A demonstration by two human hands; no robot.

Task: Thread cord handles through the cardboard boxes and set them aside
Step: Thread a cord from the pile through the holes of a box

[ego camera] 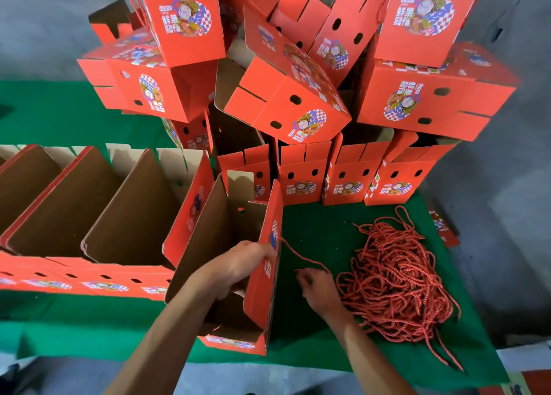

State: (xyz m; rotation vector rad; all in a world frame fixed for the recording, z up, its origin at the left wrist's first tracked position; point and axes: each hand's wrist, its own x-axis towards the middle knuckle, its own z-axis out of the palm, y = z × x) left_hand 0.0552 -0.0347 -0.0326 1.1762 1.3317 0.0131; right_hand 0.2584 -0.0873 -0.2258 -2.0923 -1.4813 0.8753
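Head view: one frame, looking down on a worktop (313, 224) under green cloth.
Box in work: open red cardboard box (262, 290), upright near the front edge, brown inside showing.
Left hand (238, 263): reaches inside the box; grip closed over the top of its right wall, fingers curled across the rim.
Right hand (317, 284): just right of the box; grip pinching a red cord (301, 256) that runs up to the outer face of that wall. Whether the cord passes through a hole cannot be told.
Cord stock: loose heap of red cords (396, 278), touching the right wrist, ends trailing towards the front edge.
Left of the box: row of open boxes (98, 215), set close side by side, the nearest touching the box in work.
Behind: line of upright boxes (346, 177) with punched holes; above them a tumbled stack of boxes (286, 96), tilted, a few showing cords.
Surroundings: grey floor (501, 204) on both sides of the cloth.
Hard to make out: small red printed piece (444, 227) off the right edge; fingertips of both hands blurred; row at left cut off by the frame.
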